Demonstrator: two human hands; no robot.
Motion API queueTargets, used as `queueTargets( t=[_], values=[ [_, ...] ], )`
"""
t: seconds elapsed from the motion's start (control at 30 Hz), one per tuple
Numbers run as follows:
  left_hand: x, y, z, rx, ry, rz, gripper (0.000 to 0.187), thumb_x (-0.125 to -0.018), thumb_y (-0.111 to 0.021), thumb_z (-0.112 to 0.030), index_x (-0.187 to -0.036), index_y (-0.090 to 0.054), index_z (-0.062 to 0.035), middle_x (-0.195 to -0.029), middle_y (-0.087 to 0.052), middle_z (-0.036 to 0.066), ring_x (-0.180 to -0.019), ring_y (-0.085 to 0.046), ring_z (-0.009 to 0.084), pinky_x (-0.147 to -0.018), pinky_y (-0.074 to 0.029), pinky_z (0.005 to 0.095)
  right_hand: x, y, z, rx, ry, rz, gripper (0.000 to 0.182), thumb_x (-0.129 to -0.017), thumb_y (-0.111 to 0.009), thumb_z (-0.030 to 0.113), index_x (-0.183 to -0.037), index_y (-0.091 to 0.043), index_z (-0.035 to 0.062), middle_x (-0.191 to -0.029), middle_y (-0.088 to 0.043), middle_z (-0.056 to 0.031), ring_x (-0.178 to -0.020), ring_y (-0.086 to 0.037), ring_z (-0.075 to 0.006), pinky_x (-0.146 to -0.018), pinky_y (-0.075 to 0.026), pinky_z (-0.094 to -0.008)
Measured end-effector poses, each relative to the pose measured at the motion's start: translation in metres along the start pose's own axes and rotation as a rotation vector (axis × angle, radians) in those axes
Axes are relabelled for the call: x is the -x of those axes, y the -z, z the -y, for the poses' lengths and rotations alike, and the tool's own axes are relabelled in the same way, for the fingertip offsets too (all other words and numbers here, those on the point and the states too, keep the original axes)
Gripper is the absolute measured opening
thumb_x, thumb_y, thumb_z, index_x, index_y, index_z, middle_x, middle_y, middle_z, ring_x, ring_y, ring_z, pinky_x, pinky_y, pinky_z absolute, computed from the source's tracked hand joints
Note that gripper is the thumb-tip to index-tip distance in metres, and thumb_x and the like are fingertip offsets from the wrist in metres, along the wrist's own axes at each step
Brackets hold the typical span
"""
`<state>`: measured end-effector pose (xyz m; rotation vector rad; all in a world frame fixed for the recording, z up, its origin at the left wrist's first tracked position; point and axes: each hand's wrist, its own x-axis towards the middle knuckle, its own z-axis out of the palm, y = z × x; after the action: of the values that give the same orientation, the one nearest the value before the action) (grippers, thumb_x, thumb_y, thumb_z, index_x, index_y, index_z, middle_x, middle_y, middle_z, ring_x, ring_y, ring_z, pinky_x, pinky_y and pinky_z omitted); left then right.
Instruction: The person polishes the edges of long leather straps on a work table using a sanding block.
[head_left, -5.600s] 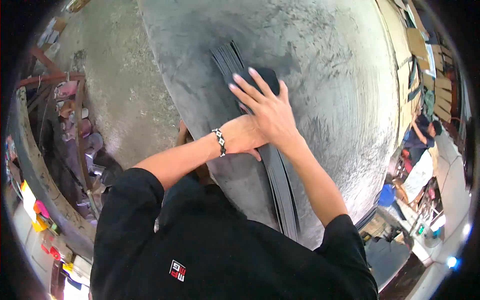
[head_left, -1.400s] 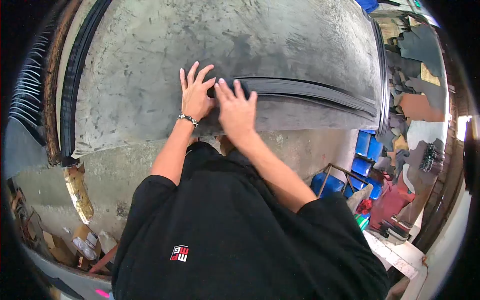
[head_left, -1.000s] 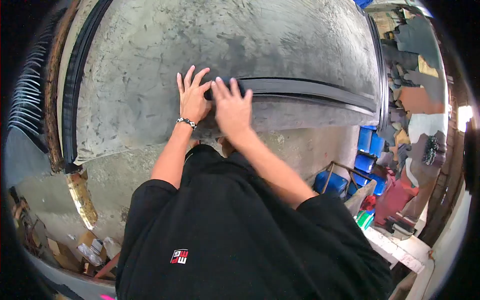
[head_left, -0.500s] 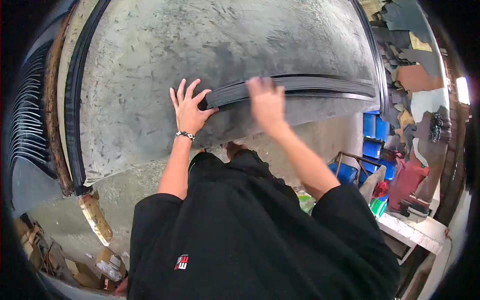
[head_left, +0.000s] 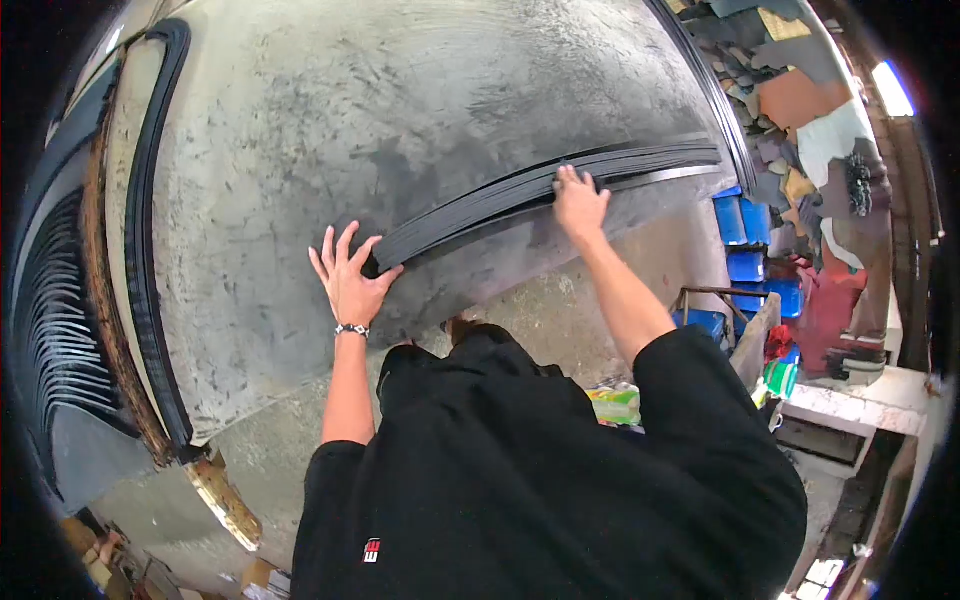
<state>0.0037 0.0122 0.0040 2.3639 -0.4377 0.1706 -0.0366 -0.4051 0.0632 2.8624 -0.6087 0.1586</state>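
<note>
A long bundle of thin black strips (head_left: pixel 470 212) lies across the grey, smudged table (head_left: pixel 290 130), near its front edge. Thumb and index finger of my left hand (head_left: pixel 355 285) grip the bundle's left end, while the other fingers are spread. My right hand (head_left: pixel 582 205) rests on the strips right of their middle, fingertips at the far edge and fingers bent a little apart. The strips fan slightly between the hands and toward the right end.
Black strips (head_left: pixel 145 220) run along the table's left side, and another bundle (head_left: pixel 715 95) lies along the right edge. Curved black strips (head_left: pixel 65 310) hang at far left. Blue bins (head_left: pixel 740 220) and scrap pieces (head_left: pixel 800 98) are at right.
My right hand, blurred before, has moved right along the bundle. My left hand still holds the left end, which now sits lower in view. The camera view has turned.
</note>
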Motion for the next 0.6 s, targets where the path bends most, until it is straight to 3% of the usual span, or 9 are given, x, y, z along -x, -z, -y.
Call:
queueTargets(
  t=[0.13, 0.2, 0.23, 0.3, 0.4, 0.47, 0.5, 0.53, 0.6],
  values=[
    [-0.001, 0.003, -0.003, -0.008, -0.005, 0.012, 0.059, -0.067, -0.098, -0.035, -0.123, -0.081, -0.0263, -0.159, -0.057, -0.004, -0.159, -0.038, 0.0332, -0.135, -0.013, 0.0643, 0.096, 0.053, 0.172, -0.239, 0.483, -0.089, 0.047, -0.095, -0.062, 0.020, -0.141, -0.065, 0.0144, -0.147, -0.063, -0.0096, -0.142, -0.054, -0.0358, -0.106, -0.043, -0.0724],
    [0.003, -0.022, 0.027, -0.108, -0.073, -0.042, 0.062, -0.064, -0.097, -0.029, -0.123, -0.081, -0.0273, -0.161, -0.057, -0.004, -0.160, -0.037, 0.0327, -0.135, -0.013, 0.0620, 0.143, 0.035, 0.218, -0.349, 0.755, -0.245, 0.042, -0.098, -0.061, 0.025, -0.138, -0.065, 0.0125, -0.145, -0.064, -0.0094, -0.140, -0.055, -0.0368, -0.107, -0.043, -0.0692],
    [0.001, -0.011, 0.017, -0.081, -0.044, 0.035, 0.061, -0.068, -0.096, -0.031, -0.126, -0.080, -0.0253, -0.163, -0.055, -0.004, -0.161, -0.035, 0.0328, -0.135, -0.012, 0.0616, 0.128, 0.038, 0.205, -0.361, 0.752, -0.230, 0.040, -0.099, -0.060, 0.024, -0.137, -0.066, 0.0117, -0.143, -0.065, -0.0098, -0.141, -0.055, -0.0364, -0.106, -0.044, -0.0679],
    [-0.004, 0.002, 0.004, -0.056, -0.008, 0.114, 0.061, -0.071, -0.095, -0.032, -0.129, -0.078, -0.0229, -0.165, -0.053, -0.002, -0.162, -0.034, 0.0331, -0.135, -0.013, 0.0611, 0.071, 0.038, 0.153, -0.285, 0.579, -0.154, 0.038, -0.099, -0.059, 0.022, -0.134, -0.069, 0.0108, -0.142, -0.067, -0.0104, -0.142, -0.056, -0.0357, -0.105, -0.045, -0.0648],
    [-0.006, 0.004, 0.003, -0.066, 0.053, 0.157, 0.068, -0.070, -0.097, -0.031, -0.133, -0.074, -0.0206, -0.166, -0.050, 0.004, -0.161, -0.035, 0.0348, -0.135, -0.015, 0.0606, -0.022, 0.021, 0.025, -0.048, -0.048, 0.040, 0.030, -0.103, -0.057, 0.025, -0.126, -0.071, 0.0124, -0.140, -0.068, -0.0087, -0.133, -0.060, -0.0348, -0.101, -0.047, -0.0604],
    [-0.011, 0.007, -0.003, -0.083, 0.129, 0.244, 0.079, -0.070, -0.098, -0.032, -0.141, -0.067, -0.0172, -0.169, -0.045, 0.012, -0.160, -0.035, 0.0369, -0.134, -0.018, 0.0596, -0.041, 0.021, -0.079, -0.205, -0.276, -0.210, 0.027, -0.106, -0.057, 0.027, -0.128, -0.070, 0.0175, -0.130, -0.070, -0.0048, -0.126, -0.063, -0.0293, -0.095, -0.045, -0.0610],
    [-0.015, 0.009, -0.015, -0.182, 0.171, 0.276, 0.089, -0.069, -0.099, -0.033, -0.147, -0.061, -0.0150, -0.169, -0.042, 0.017, -0.160, -0.035, 0.0382, -0.134, -0.019, 0.0589, -0.037, 0.047, -0.119, -0.316, -0.417, -0.256, 0.029, -0.109, -0.056, 0.030, -0.133, -0.069, 0.0187, -0.132, -0.071, -0.0044, -0.132, -0.062, -0.0279, -0.099, -0.044, -0.0607],
    [-0.019, 0.015, -0.033, -0.282, 0.218, 0.314, 0.098, -0.067, -0.100, -0.034, -0.152, -0.054, -0.0127, -0.170, -0.039, 0.022, -0.159, -0.035, 0.0395, -0.134, -0.021, 0.0583, -0.031, 0.023, -0.165, -0.285, -0.456, -0.430, 0.035, -0.112, -0.054, 0.033, -0.141, -0.067, 0.0187, -0.141, -0.071, -0.0033, -0.142, -0.059, -0.0272, -0.105, -0.043, -0.0594],
    [-0.028, 0.013, -0.054, -0.579, 0.227, 0.373, 0.123, -0.061, -0.104, -0.043, -0.160, -0.043, -0.0050, -0.174, -0.032, 0.022, -0.161, -0.031, 0.0411, -0.133, -0.024, 0.0591, 0.009, 0.021, -0.239, -0.374, -0.542, -0.402, 0.042, -0.114, -0.052, 0.035, -0.152, -0.063, 0.0204, -0.158, -0.064, -0.0012, -0.147, -0.057, -0.0260, -0.113, -0.040, -0.0588]
  ],
)
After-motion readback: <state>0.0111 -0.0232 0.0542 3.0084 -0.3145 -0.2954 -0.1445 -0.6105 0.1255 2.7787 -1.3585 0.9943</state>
